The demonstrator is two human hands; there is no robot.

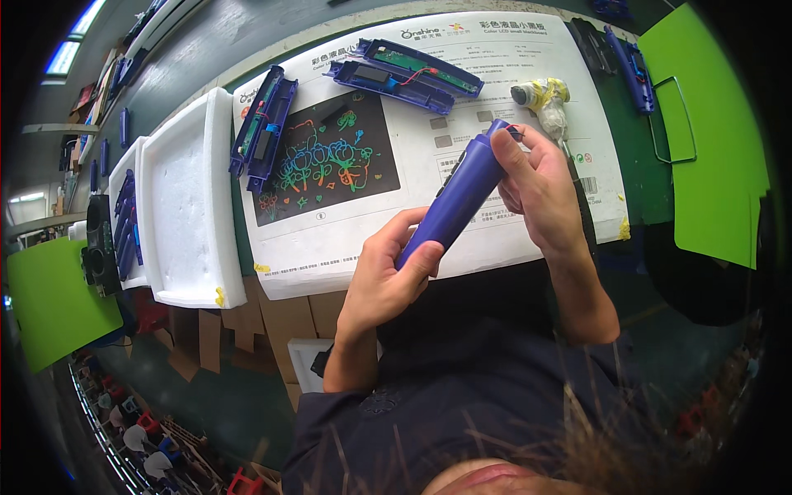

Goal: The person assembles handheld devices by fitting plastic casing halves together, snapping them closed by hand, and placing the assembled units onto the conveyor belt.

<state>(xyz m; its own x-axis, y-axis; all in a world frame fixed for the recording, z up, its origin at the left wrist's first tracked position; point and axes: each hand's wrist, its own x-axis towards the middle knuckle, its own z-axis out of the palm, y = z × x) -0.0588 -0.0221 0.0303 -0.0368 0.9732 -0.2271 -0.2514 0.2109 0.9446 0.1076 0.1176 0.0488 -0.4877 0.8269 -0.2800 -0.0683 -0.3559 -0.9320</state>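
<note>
Head view: a white printed box with a colourful drawing panel lies flat across the green worktable and serves as the work surface. At ten o'clock on it lies an opened blue casing showing a green circuit board; at twelve o'clock lie two more open blue casing halves joined by a red wire. A tape-wrapped tool rests at one o'clock, partly behind the right hand. White foam trays sit at nine o'clock, the farther one holding blue parts that are hard to make out. A green sheet and another blue casing lie at two o'clock, bent by the lens rim.

The closed blue casing is held above the box centre, long axis running from seven o'clock to one o'clock, upper end toward the tool. The left hand grasps its lower end; the right hand pinches its upper tip, where a bit of red wire shows
</note>
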